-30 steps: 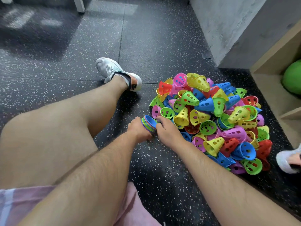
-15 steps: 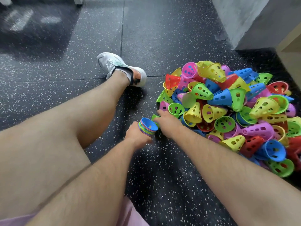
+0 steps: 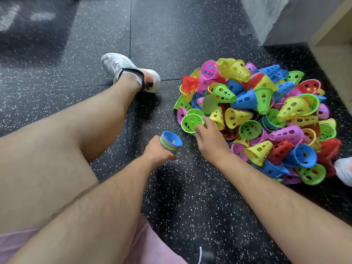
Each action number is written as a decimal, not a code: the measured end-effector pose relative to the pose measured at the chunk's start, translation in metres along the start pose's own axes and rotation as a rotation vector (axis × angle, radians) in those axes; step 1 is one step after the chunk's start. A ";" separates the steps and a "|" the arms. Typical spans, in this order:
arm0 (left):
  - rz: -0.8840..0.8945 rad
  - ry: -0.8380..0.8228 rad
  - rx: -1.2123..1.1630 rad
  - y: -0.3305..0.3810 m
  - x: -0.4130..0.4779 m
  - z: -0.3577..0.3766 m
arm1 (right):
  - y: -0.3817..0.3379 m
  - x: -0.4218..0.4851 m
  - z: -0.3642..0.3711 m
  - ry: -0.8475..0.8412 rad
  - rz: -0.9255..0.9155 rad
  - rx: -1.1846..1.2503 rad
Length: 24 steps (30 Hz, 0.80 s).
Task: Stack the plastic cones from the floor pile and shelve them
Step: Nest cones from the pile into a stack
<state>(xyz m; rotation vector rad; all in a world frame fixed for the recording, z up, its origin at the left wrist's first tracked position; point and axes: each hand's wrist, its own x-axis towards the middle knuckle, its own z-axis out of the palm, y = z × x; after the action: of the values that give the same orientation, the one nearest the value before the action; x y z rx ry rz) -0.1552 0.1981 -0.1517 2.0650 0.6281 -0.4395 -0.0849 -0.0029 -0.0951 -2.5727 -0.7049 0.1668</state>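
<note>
A pile of perforated plastic cones (image 3: 266,119) in yellow, green, blue, pink, purple and red lies on the dark speckled floor at the right. My left hand (image 3: 157,151) grips a stack of nested cones (image 3: 170,142) with a blue one on top, mouth turned up and toward the pile. My right hand (image 3: 208,137) pinches a green cone (image 3: 191,122) by its rim at the pile's near left edge. The stack and the green cone are apart, a short gap between them.
My bare left leg and white shoe (image 3: 131,71) stretch across the floor left of the pile. A wooden shelf unit (image 3: 335,50) stands at the right edge beside a grey concrete wall (image 3: 276,18). Another white shoe (image 3: 343,171) touches the pile's right side.
My right hand reached further into the pile's left edge and took hold of a green cone. The left hand with the stack stayed near the same spot. The view shifted.
</note>
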 end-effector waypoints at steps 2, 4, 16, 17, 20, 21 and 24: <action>0.024 -0.014 0.007 0.005 -0.003 0.001 | 0.004 -0.011 -0.005 0.098 0.037 0.107; 0.042 -0.022 0.008 0.009 -0.005 0.003 | 0.003 -0.020 -0.009 0.156 0.087 0.205; 0.221 -0.134 0.050 0.069 -0.040 0.003 | -0.021 -0.051 -0.031 -0.227 0.064 0.201; 0.234 -0.159 0.076 0.075 -0.043 0.001 | -0.024 -0.054 -0.035 -0.220 0.074 0.200; 0.239 -0.208 0.187 0.090 -0.049 -0.003 | -0.029 -0.060 -0.047 -0.250 0.116 0.200; 0.226 -0.214 0.226 0.094 -0.052 -0.003 | -0.030 -0.061 -0.051 -0.271 0.128 0.197; 0.209 -0.206 0.238 0.105 -0.060 0.002 | -0.027 -0.065 -0.057 -0.259 0.156 0.238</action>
<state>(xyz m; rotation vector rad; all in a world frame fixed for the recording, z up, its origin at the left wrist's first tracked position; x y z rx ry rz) -0.1422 0.1327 -0.0515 2.2438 0.2423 -0.6189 -0.1397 -0.0385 -0.0327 -2.3973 -0.5363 0.6060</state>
